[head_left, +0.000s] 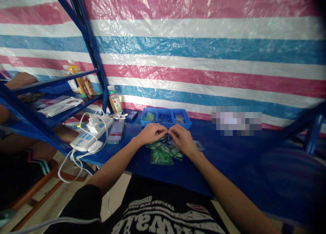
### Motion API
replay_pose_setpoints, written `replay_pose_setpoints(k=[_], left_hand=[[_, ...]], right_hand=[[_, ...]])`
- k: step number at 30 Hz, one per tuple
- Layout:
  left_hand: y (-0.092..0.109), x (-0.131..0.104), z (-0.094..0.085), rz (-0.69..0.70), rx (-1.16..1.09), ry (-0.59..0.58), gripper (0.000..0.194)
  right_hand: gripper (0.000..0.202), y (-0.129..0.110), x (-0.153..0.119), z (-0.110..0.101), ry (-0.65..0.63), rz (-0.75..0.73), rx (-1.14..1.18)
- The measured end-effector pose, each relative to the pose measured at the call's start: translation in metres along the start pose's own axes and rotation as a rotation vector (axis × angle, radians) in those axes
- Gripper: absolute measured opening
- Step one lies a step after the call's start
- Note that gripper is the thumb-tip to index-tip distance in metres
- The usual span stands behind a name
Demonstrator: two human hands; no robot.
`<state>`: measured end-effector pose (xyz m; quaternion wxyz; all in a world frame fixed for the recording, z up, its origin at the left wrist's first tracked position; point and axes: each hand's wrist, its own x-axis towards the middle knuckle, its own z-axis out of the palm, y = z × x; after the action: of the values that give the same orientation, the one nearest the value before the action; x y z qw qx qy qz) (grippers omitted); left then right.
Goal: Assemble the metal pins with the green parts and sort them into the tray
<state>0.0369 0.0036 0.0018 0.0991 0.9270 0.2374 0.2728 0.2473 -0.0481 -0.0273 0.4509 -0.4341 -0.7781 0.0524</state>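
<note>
Fingers [163, 130]: drawn narrow on either side, thumbs pressed in, tips nearly meeting; anything between them is too small to make out, so I can't tell if they're holding something!
Left hand [151, 132]: coming in low from its side, knuckles up, just in front of the tray's edge.
Right hand [182, 138]: mirroring it, curled inward, tips beside the other's.
Small metal pieces [166, 138]: right there in a loose heap under the fingertips, dark and silvery.
Green packets [161, 156]: spread nearer the body, overlapping, the foremost lying flat on the blue table [229, 166].
Clear packets [199, 145]: on the table just past the right wrist.
Blue tray [185, 126]: straight ahead beyond the hands, 3 compartments; green packets in the left, slim dark pieces in the middle, pale packets in the right.
Left flank: 1 power strip [84, 140] in a tangle of white cable [80, 157], and 1 upright bottle [115, 102] near the blue post [93, 50].
Far left: another person's arm [24, 79] at the neighbouring table.
Backdrop: striped plastic sheeting [203, 50] in red, white and blue.
Right flank: 1 pixelated patch, contents unreadable.
</note>
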Motion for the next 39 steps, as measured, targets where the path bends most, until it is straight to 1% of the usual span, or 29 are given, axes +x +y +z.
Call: replay_pose_setpoints(k=[5,12,18,29,33,39], left_hand=[[0.0021,0.0006,-0.0025,-0.001,-0.011,0.007,0.027],[0.0008,0.0003,-0.0015,-0.006,0.0,0.015,0.027],[-0.0005,0.0004,-0.0004,-0.004,-0.002,0.02,0.025],[0.0034,0.0009,-0.0028,-0.006,-0.01,0.028,0.026],[0.0015,0.0003,-0.0017,-0.03,-0.007,0.027,0.024],[-0.0023,-0.0007,0.0012,-0.048,0.004,0.034,0.022]], right_hand=[[0.012,-0.0014,-0.0007,-0.0013,-0.016,0.023,-0.014],[0.016,-0.0048,0.0001,-0.0036,-0.026,0.035,-0.023],[0.019,-0.0042,0.0006,-0.003,-0.03,0.031,-0.018],[0.022,-0.0019,0.0005,-0.0021,-0.048,0.033,-0.044],[0.015,0.0014,-0.0007,-0.0004,-0.039,0.044,-0.047],[0.015,0.0008,-0.0001,-0.0011,-0.048,0.019,-0.048]])
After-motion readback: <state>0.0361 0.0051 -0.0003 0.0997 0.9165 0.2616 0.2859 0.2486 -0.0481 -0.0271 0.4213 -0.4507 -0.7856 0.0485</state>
